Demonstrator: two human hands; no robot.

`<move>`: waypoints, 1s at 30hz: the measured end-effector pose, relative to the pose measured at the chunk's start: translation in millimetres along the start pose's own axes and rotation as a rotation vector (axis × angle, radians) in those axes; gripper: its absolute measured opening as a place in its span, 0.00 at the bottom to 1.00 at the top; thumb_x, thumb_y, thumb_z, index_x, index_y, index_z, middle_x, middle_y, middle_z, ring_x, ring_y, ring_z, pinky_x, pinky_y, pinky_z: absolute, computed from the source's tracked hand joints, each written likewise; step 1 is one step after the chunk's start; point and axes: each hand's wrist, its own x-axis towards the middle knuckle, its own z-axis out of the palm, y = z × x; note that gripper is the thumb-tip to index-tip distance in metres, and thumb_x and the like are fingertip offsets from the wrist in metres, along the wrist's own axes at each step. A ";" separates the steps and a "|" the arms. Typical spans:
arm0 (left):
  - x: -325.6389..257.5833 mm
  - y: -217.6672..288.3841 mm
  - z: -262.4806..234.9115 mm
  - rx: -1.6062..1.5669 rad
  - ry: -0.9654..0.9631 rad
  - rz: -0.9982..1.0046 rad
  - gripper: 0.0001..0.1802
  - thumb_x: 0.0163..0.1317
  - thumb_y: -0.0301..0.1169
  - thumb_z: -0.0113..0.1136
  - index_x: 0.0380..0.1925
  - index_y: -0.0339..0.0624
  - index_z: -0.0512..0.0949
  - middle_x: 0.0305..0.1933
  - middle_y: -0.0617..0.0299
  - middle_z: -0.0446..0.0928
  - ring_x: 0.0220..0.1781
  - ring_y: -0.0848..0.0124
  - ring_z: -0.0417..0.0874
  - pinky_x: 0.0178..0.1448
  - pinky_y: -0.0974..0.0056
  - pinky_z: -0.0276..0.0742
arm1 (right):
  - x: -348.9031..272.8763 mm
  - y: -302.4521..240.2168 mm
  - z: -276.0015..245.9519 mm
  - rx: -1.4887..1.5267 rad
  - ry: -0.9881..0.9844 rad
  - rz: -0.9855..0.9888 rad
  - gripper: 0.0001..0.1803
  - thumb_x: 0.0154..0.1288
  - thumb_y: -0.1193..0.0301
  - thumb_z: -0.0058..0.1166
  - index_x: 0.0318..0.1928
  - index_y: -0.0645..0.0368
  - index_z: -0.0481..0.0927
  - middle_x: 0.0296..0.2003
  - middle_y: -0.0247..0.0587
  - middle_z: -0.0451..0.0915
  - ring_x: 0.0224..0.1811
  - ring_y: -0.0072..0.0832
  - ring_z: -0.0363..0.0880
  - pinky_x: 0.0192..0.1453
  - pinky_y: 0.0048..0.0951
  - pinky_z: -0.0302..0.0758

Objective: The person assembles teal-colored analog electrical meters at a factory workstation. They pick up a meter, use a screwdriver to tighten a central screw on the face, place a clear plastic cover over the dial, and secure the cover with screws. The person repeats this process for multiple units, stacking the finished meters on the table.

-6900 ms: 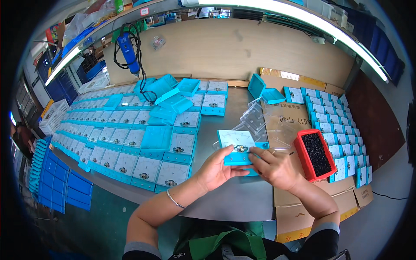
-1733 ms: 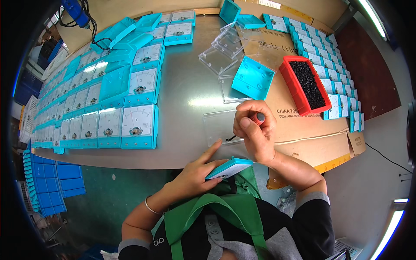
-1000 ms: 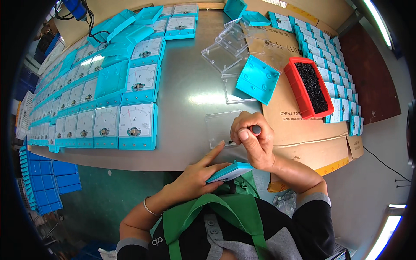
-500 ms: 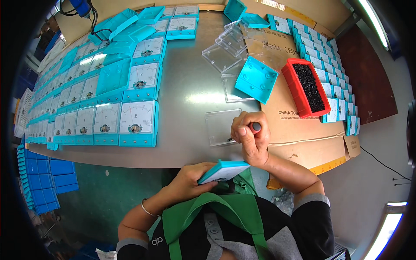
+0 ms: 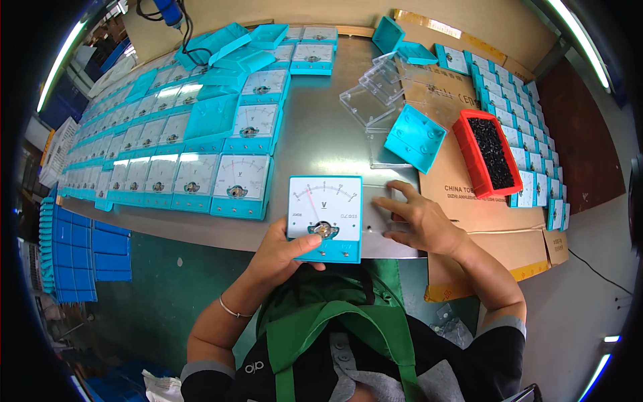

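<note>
My left hand [image 5: 284, 251] holds a square teal panel meter [image 5: 325, 216] face up at the table's near edge; its white dial with a red needle shows. My right hand [image 5: 415, 220] lies flat with spread fingers on a clear plastic cover [image 5: 387, 221] lying on the table just right of the meter. A teal meter back shell [image 5: 415, 137] lies upside down farther back. A red tray [image 5: 487, 159] full of small black parts stands right of it, on brown cardboard [image 5: 469, 214].
Rows of finished teal meters [image 5: 181, 174] cover the table's left half. More clear covers [image 5: 375, 94] are stacked at the back centre. Further teal meters [image 5: 529, 147] line the right side. Blue trays [image 5: 74, 254] stand stacked left of the table edge.
My left hand has lifted the meter from my lap and turned it face up at the table edge. My right hand has dropped from a raised closed grip onto the clear cover.
</note>
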 end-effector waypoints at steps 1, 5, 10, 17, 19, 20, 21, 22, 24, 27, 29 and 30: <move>1.6 0.3 2.7 0.023 0.021 0.024 0.22 0.56 0.26 0.60 0.49 0.31 0.67 0.44 0.52 0.76 0.41 0.66 0.81 0.31 0.64 0.83 | -4.2 -2.8 -2.5 0.041 -0.025 0.053 0.34 0.42 0.70 0.69 0.54 0.53 0.73 0.54 0.55 0.66 0.44 0.35 0.79 0.44 0.34 0.77; 7.8 0.5 1.9 0.125 0.058 0.100 0.21 0.59 0.28 0.56 0.51 0.33 0.66 0.45 0.52 0.76 0.42 0.66 0.80 0.32 0.63 0.83 | -10.2 -13.2 -32.3 0.209 0.318 0.182 0.32 0.42 0.71 0.69 0.53 0.55 0.76 0.52 0.49 0.67 0.34 0.21 0.73 0.38 0.22 0.75; 24.6 -6.2 3.1 -0.331 -0.027 -0.072 0.25 0.70 0.45 0.38 0.56 0.36 0.63 0.48 0.49 0.75 0.42 0.63 0.82 0.33 0.60 0.84 | 10.8 -44.5 -30.8 0.438 0.066 0.075 0.32 0.41 0.65 0.71 0.51 0.56 0.79 0.54 0.47 0.66 0.40 0.22 0.71 0.38 0.22 0.72; 29.1 -11.4 -2.9 -0.402 -0.131 -0.097 0.30 0.70 0.51 0.27 0.58 0.39 0.62 0.50 0.50 0.74 0.44 0.63 0.81 0.38 0.60 0.84 | 26.1 -32.1 -14.1 0.413 0.103 -0.052 0.28 0.44 0.66 0.69 0.50 0.56 0.79 0.53 0.52 0.65 0.37 0.29 0.76 0.42 0.28 0.77; 29.5 -12.4 -4.1 -0.409 -0.138 -0.107 0.30 0.70 0.51 0.26 0.58 0.39 0.62 0.50 0.50 0.74 0.44 0.63 0.81 0.38 0.60 0.84 | 27.8 -33.0 -12.3 0.408 0.087 -0.044 0.28 0.45 0.66 0.69 0.50 0.56 0.79 0.53 0.52 0.65 0.37 0.29 0.76 0.42 0.28 0.77; 29.5 -13.6 -4.8 -0.421 -0.144 -0.107 0.30 0.70 0.51 0.26 0.57 0.38 0.62 0.50 0.50 0.74 0.44 0.63 0.81 0.38 0.60 0.84 | 28.1 -33.3 -11.5 0.406 0.080 -0.039 0.28 0.45 0.66 0.69 0.50 0.56 0.79 0.53 0.52 0.65 0.37 0.29 0.76 0.42 0.27 0.77; 29.0 -14.5 -5.7 -0.431 -0.150 -0.107 0.30 0.70 0.51 0.26 0.57 0.38 0.62 0.50 0.50 0.74 0.44 0.63 0.81 0.38 0.60 0.84 | 27.9 -33.3 -11.0 0.408 0.077 -0.036 0.28 0.44 0.66 0.69 0.50 0.56 0.79 0.53 0.52 0.65 0.37 0.29 0.76 0.42 0.28 0.77; 28.7 -15.5 -6.2 -0.440 -0.156 -0.108 0.30 0.70 0.51 0.25 0.57 0.38 0.62 0.50 0.50 0.74 0.44 0.63 0.81 0.38 0.60 0.84 | 27.4 -33.0 -10.5 0.411 0.074 -0.032 0.28 0.44 0.67 0.69 0.50 0.56 0.79 0.53 0.52 0.65 0.37 0.29 0.76 0.42 0.28 0.77; 28.5 -17.1 -6.4 -0.436 -0.160 -0.122 0.30 0.70 0.51 0.26 0.57 0.38 0.62 0.50 0.50 0.74 0.44 0.64 0.81 0.38 0.60 0.84 | 25.6 -32.1 -8.5 0.425 0.061 -0.028 0.28 0.44 0.68 0.69 0.50 0.56 0.79 0.54 0.53 0.64 0.37 0.29 0.76 0.42 0.27 0.78; 22.5 -11.5 6.2 -0.336 -0.108 -0.084 0.27 0.70 0.47 0.35 0.56 0.36 0.63 0.49 0.51 0.75 0.43 0.64 0.82 0.36 0.61 0.83 | 22.1 -31.8 -5.8 0.384 0.054 -0.058 0.28 0.44 0.70 0.70 0.50 0.56 0.79 0.54 0.53 0.64 0.36 0.29 0.77 0.41 0.27 0.78; 21.8 -11.8 12.7 -0.166 -0.069 -0.015 0.24 0.67 0.42 0.44 0.55 0.34 0.64 0.48 0.51 0.75 0.42 0.65 0.81 0.36 0.61 0.83 | 20.2 -33.9 -6.2 0.253 0.081 -0.116 0.30 0.43 0.71 0.70 0.52 0.55 0.78 0.55 0.54 0.64 0.35 0.29 0.77 0.39 0.26 0.78; 24.1 -13.7 13.1 -0.042 -0.059 0.034 0.23 0.65 0.38 0.48 0.54 0.33 0.64 0.47 0.51 0.75 0.42 0.65 0.81 0.36 0.62 0.82 | 20.0 -34.6 -5.7 0.265 0.119 -0.138 0.28 0.45 0.71 0.69 0.51 0.57 0.78 0.55 0.53 0.64 0.32 0.26 0.76 0.36 0.25 0.77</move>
